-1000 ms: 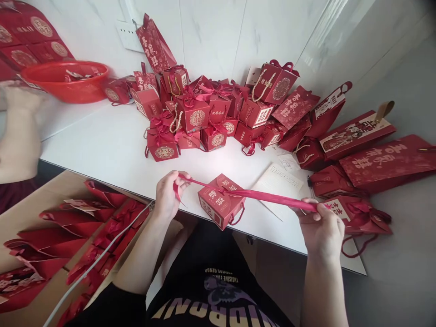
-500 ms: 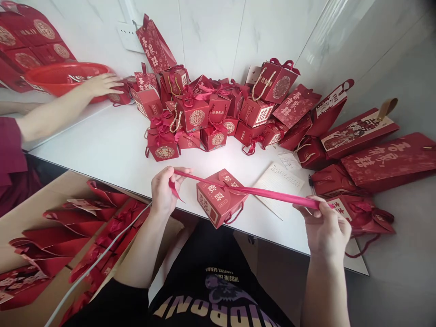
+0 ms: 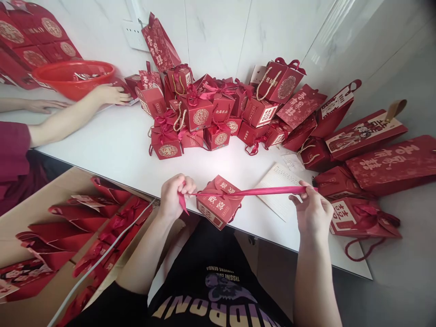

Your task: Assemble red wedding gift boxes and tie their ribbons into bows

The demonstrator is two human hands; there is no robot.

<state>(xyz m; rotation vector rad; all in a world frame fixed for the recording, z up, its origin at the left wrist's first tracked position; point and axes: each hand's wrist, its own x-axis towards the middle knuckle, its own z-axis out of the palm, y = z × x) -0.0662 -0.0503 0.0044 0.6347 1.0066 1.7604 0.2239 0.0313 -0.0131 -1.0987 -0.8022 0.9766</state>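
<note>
A red gift box [image 3: 218,202] with gold lettering sits at the table's front edge, slightly turned. Across its top runs a dark pink ribbon [image 3: 272,190], stretched between my two hands. My left hand [image 3: 175,195], left of the box, is closed on one end, and a short tail of ribbon hangs from its fingers. To the right of the box, above the sheet of paper, my right hand [image 3: 311,206] pinches the other part between thumb and fingers. A cord handle shows at the box's right side, partly hidden.
Several finished red boxes with bows [image 3: 200,113] are piled along the wall. A paper with writing [image 3: 281,190] lies right of the box. At far left another person's hand [image 3: 114,94] touches a red item near a red basin [image 3: 75,75]. Folded red bags [image 3: 64,236] fill a carton below.
My right hand has shifted left and up a little, and my left hand has lowered slightly towards the box. The co-worker's hand has moved down from the basin's rim.
</note>
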